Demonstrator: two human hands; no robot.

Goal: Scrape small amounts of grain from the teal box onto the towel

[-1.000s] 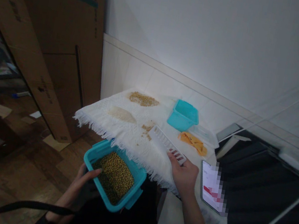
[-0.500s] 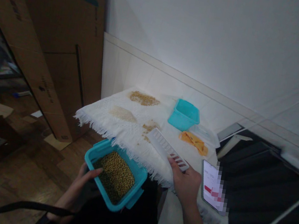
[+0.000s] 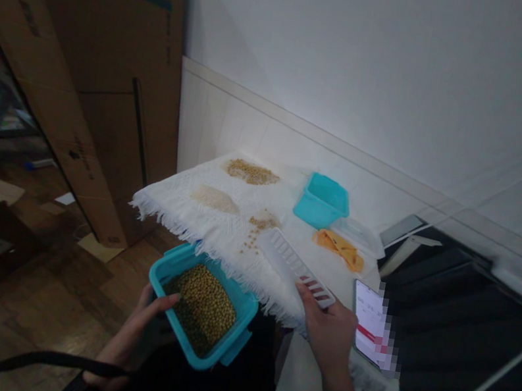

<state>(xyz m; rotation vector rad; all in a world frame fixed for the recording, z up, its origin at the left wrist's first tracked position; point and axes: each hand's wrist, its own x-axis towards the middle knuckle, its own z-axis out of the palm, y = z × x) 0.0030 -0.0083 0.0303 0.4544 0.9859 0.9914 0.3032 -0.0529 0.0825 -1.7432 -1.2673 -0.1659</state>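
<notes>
beans (image 3: 211, 297) are sitting in the teal tub (image 3: 244, 313), low centre of the head view, beside darker grains (image 3: 187, 320); a bean pile (image 3: 252, 173), pale grains (image 3: 214, 198) and scattered beans (image 3: 261, 222) are lying outside it, mid-frame, on the cloth-covered surface (image 3: 215, 231). the left hand (image 3: 143, 319) is holding the tub, thumb over the rim, other fingers hidden. right of centre, the right hand (image 3: 331, 331) is pinching a slotted white tray (image 3: 286, 253), fingers narrow around its end.

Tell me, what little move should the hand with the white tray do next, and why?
Maybe the right hand should sweep the tray lightly against the loose beans, toward the near edge of the cloth: they lie right by the tray's tip, and the left hand holds a tub at that edge with similar beans inside.
</notes>
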